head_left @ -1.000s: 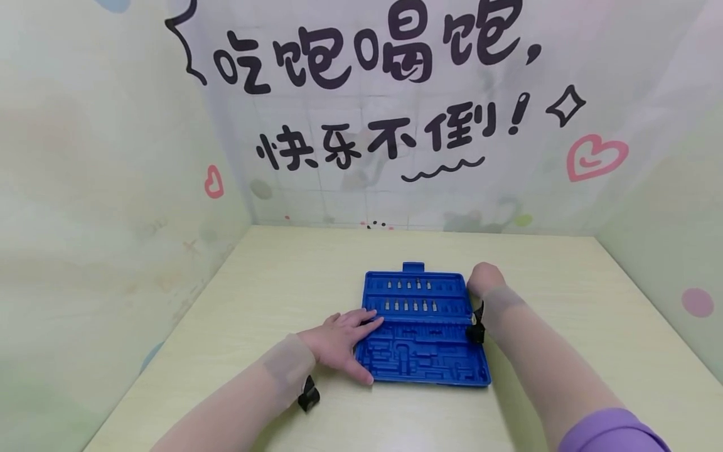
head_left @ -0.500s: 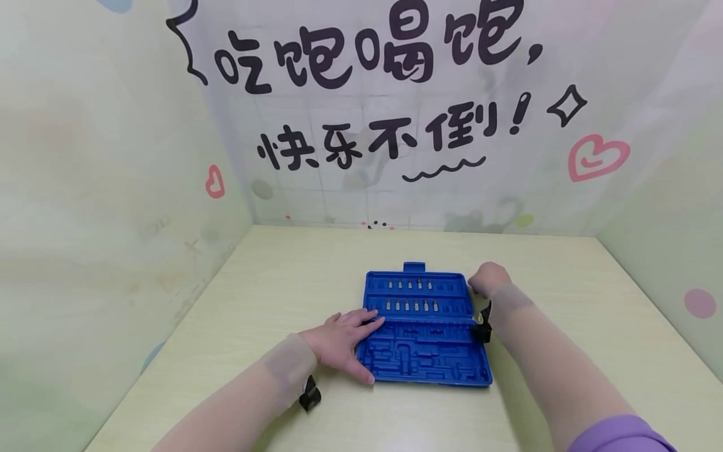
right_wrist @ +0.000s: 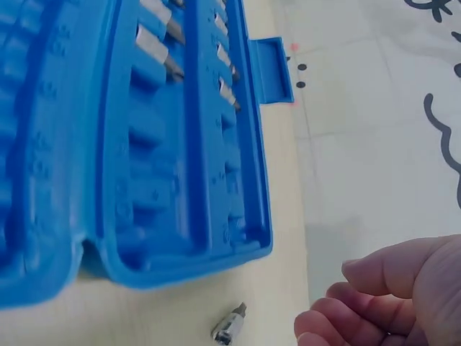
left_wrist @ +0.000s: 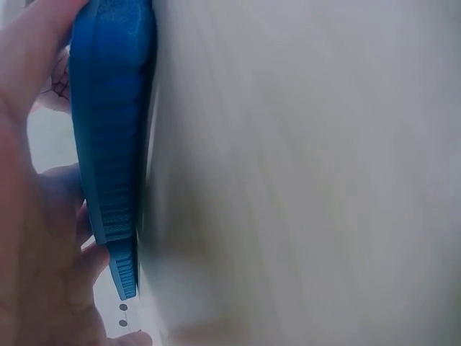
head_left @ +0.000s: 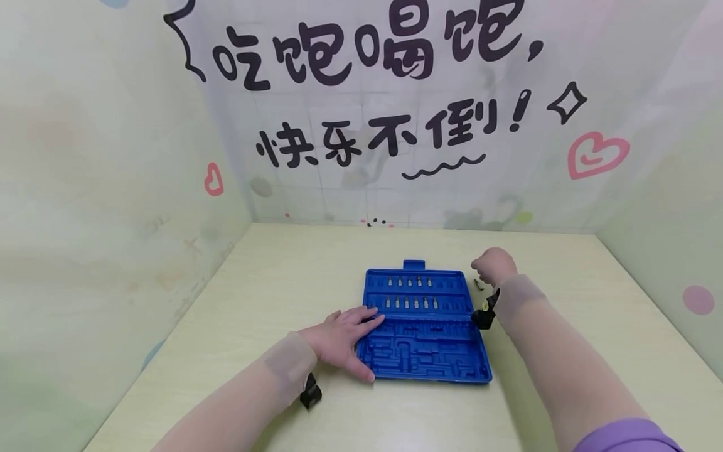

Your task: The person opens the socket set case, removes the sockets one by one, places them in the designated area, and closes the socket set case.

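A blue plastic case point(head_left: 423, 348) lies opened flat on the table, its moulded slots facing up. Two rows of small silver bit sockets point(head_left: 415, 302) sit in its far half. My left hand point(head_left: 341, 342) rests spread on the case's left edge, fingertips over the rim and thumb by the near corner. Beyond the case's right side is my right hand point(head_left: 494, 267), thumb apart from loosely curled fingers, nothing visible between them in the right wrist view. One loose bit socket point(right_wrist: 229, 326) with a dark tip lies on the table between that hand and the case.
A latch tab point(head_left: 414, 264) sticks out from the case's far edge. The pale wooden table point(head_left: 305, 263) meets printed fabric walls point(head_left: 339, 201) at the back and both sides. Each wrist carries a black camera mount, such as the right one point(head_left: 484, 317).
My right hand has moved away from the case's right edge, back and to the right, and small dark metal shows on the table beside it. My left hand stays in place.
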`<state>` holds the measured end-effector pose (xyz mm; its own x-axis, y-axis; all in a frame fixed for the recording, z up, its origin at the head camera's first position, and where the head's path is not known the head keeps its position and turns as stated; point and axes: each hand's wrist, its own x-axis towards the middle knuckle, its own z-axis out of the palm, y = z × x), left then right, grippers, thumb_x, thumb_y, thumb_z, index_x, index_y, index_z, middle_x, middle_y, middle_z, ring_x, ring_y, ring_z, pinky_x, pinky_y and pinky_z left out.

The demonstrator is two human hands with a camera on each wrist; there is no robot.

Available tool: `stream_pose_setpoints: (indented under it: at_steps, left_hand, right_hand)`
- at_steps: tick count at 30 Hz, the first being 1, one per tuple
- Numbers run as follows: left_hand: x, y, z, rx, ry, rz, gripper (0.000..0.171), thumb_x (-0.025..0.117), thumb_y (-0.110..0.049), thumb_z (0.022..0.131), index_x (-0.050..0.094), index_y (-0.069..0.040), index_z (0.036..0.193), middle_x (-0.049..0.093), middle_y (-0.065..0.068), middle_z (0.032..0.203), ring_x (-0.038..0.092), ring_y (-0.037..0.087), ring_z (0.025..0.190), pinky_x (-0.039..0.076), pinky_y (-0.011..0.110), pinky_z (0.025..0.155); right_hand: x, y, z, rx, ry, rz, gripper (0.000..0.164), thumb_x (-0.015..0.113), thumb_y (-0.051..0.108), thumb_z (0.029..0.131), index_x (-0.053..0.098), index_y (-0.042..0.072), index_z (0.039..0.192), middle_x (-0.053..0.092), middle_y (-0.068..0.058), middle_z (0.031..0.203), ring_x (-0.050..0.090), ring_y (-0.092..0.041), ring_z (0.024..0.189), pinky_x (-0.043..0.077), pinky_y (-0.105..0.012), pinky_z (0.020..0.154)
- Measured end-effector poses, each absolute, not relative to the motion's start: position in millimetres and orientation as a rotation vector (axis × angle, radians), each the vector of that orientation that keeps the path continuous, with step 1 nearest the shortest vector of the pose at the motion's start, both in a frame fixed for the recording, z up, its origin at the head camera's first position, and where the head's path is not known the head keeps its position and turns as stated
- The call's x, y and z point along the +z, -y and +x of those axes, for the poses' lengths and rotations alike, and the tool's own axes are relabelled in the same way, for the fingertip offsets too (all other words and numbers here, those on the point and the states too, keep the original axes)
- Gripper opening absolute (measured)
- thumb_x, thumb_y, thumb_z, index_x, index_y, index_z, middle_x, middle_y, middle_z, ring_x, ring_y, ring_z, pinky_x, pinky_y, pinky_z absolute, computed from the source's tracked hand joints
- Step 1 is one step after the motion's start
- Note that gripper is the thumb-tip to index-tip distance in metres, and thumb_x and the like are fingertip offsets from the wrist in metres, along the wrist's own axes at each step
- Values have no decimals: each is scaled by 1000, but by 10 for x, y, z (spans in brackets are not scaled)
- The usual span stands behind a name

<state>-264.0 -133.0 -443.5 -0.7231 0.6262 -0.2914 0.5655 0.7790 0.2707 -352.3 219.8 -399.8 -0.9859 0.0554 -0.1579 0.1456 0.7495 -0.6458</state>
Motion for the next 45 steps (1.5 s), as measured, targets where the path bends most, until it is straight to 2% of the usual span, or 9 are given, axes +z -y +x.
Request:
stream_pose_setpoints:
  at_steps: [11, 21, 25, 29, 31, 35, 38, 42, 45]
  left_hand:
    - [-4440, 1334, -2665, 219, -2600, 932, 114, 64, -79, 66, 10, -32, 156, 4, -8, 161, 2, 19, 147, 6, 57, 114]
    - [-4431, 1345, -2657, 240, -2592, 929, 114, 65, -78, 66, 10, -32, 156, 3, -9, 161, 2, 19, 147, 6, 57, 114]
    - [-4432, 1339, -2658, 245, -2593, 924, 114, 66, -78, 66, 11, -32, 156, 4, -8, 161, 2, 19, 147, 6, 57, 114]
    - [-4443, 1335, -2661, 242, -2596, 921, 115, 65, -78, 66, 10, -33, 155, 4, -9, 161, 2, 19, 147, 6, 57, 114]
    - [-4449, 1333, -2660, 244, -2598, 922, 115, 65, -78, 66, 10, -32, 156, 4, -8, 161, 3, 20, 147, 6, 58, 114]
    - [-4443, 1334, -2658, 242, -2596, 919, 115, 66, -78, 66, 11, -32, 156, 5, -8, 161, 3, 19, 147, 5, 57, 114]
    - [-4432, 1331, -2655, 240, -2594, 912, 114, 66, -77, 66, 11, -32, 155, 5, -9, 161, 2, 19, 147, 5, 56, 114]
    - [-4428, 1331, -2649, 245, -2594, 910, 114, 66, -77, 66, 11, -32, 155, 5, -9, 161, 2, 19, 147, 5, 56, 114]
    - [-4425, 1339, -2648, 255, -2594, 907, 114, 66, -77, 66, 12, -33, 155, 5, -10, 161, 2, 20, 147, 5, 56, 114]
  right_hand:
    - [-3972, -2136, -3514, -1130, -2799, 165, 34, 48, 11, 91, 39, 14, 58, 43, 1, 52, 44, -19, 53, 38, -34, 57]
    - [-4095, -1615, -3574, -1256, -2752, 287, 31, 57, 13, 89, 44, 9, 62, 45, -2, 58, 46, -21, 58, 42, -35, 61]
    - [-4152, -1420, -3561, -1254, -2722, 343, 20, 57, 17, 91, 61, -2, 86, 58, -12, 78, 55, -27, 74, 48, -39, 71]
    - [-4187, -1332, -3519, -1172, -2713, 338, 38, 55, 19, 92, 59, -8, 119, 62, -23, 112, 58, -34, 101, 48, -47, 89]
    - [-4201, -1305, -3501, -1137, -2710, 342, 43, 55, 20, 93, 56, -9, 124, 60, -24, 120, 57, -35, 108, 46, -48, 94]
    - [-4238, -1263, -3506, -1061, -2732, 387, 39, 56, 23, 93, 61, -5, 118, 64, -20, 111, 58, -32, 101, 44, -49, 94]
    - [-4267, -1241, -3540, -983, -2767, 414, 29, 56, 26, 92, 67, 1, 102, 65, -13, 95, 57, -30, 91, 39, -53, 95]
    - [-4300, -1224, -3584, -933, -2774, 435, 25, 54, 27, 93, 60, 9, 77, 58, -8, 76, 54, -29, 80, 35, -56, 94]
    - [-4315, -1215, -3604, -958, -2764, 451, 29, 53, 28, 94, 56, 11, 71, 55, -6, 69, 53, -28, 77, 37, -52, 88]
